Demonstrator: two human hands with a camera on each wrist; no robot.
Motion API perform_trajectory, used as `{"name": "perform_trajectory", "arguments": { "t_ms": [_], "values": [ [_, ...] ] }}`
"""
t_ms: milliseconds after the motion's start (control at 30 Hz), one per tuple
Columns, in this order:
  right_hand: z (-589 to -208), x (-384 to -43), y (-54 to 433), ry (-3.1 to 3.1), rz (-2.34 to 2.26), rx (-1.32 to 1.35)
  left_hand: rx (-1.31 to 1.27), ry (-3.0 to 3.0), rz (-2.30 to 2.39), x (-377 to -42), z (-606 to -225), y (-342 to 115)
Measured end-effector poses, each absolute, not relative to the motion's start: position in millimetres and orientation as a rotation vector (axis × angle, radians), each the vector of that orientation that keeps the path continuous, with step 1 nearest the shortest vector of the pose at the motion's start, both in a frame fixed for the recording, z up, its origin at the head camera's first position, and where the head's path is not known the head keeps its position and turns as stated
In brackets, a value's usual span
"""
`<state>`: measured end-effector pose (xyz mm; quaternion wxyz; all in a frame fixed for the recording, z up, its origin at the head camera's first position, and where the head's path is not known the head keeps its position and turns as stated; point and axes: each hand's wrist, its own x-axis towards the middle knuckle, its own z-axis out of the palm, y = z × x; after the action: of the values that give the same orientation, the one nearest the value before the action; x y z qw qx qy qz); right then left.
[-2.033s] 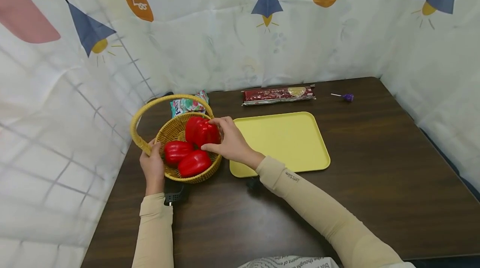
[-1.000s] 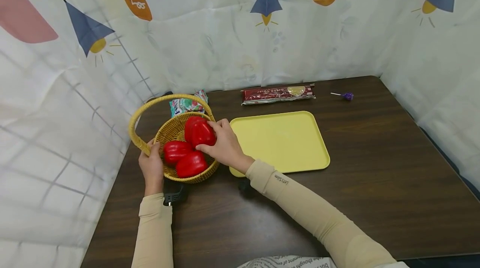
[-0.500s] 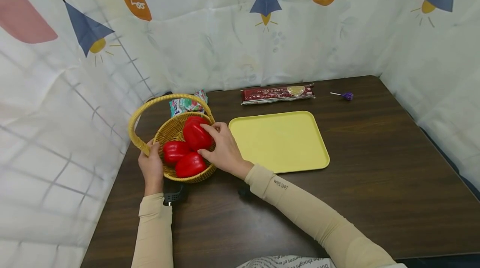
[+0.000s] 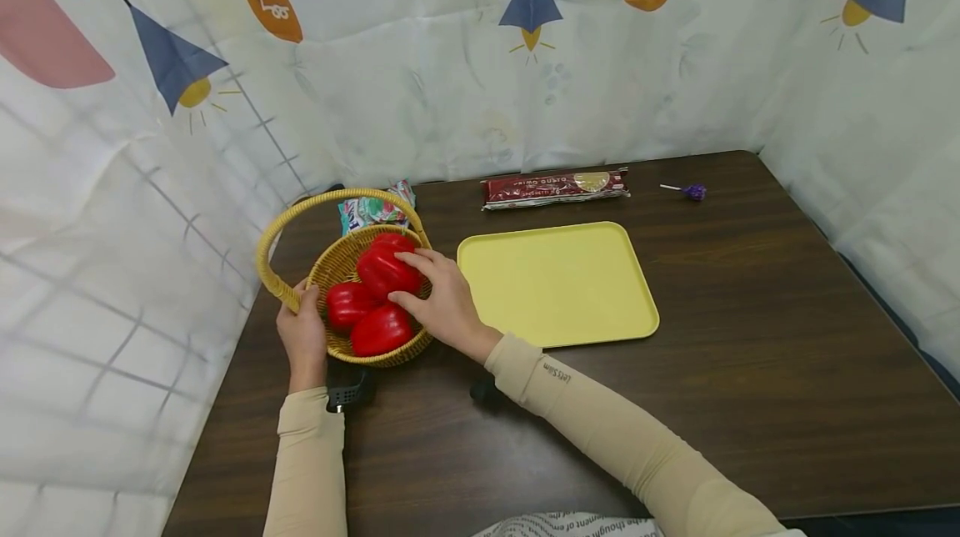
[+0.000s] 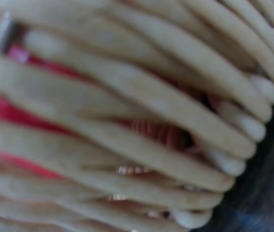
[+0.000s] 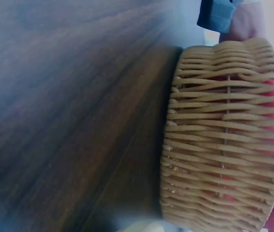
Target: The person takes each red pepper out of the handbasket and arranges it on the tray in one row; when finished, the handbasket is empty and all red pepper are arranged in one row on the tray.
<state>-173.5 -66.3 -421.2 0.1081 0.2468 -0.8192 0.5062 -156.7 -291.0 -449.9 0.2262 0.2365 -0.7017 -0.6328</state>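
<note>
A yellow wicker basket (image 4: pixel 396 358) with an arched handle (image 4: pixel 337 196) stands on the left part of the table, holding several red bell peppers. My left hand (image 4: pixel 302 337) grips its left side at the foot of the handle. My right hand (image 4: pixel 450 299) reaches over the right rim, its fingers and thumb curved on the right side of the uppermost bell pepper (image 4: pixel 386 268). Below it lie another bell pepper (image 4: pixel 349 305) and a front one (image 4: pixel 382 330). The basket's weave (image 5: pixel 127 101) fills the left wrist view; its side wall (image 6: pixel 223 140) shows in the right wrist view.
Right of the basket lies a yellow tray (image 4: pixel 558 283). A teal candy bag (image 4: pixel 367 212) is behind the basket, partly hidden. Along the back are a long dark red snack packet (image 4: pixel 555 188) and a purple lollipop (image 4: pixel 694 193). A printed curtain (image 4: pixel 450 103) borders the table (image 4: pixel 750 370).
The uppermost bell pepper has shifted left within the basket, and my right hand has moved left along with it. My left hand keeps its grip on the basket, nearly still.
</note>
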Motion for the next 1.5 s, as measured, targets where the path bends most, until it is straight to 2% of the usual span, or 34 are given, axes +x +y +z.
{"name": "perform_trajectory", "arguments": {
  "t_ms": [367,733,1167,1500],
  "values": [
    [-421.6,-176.0,-67.6,-2.445,1.641,0.642,0.650,-1.938,-1.744,-154.4,-448.1,-291.2],
    [-426.9,-177.3,-62.5,-2.456,1.730,0.690,0.658,-1.942,-1.753,-155.5,-447.9,-290.9],
    [-426.8,-180.4,-33.9,-2.287,2.015,0.774,0.645,-1.948,-1.758,-156.7,-448.0,-289.9],
    [-419.5,-192.9,-2.1,-2.251,2.147,0.700,0.653,-1.935,-1.779,-158.2,-447.3,-290.5]
  ]
}}
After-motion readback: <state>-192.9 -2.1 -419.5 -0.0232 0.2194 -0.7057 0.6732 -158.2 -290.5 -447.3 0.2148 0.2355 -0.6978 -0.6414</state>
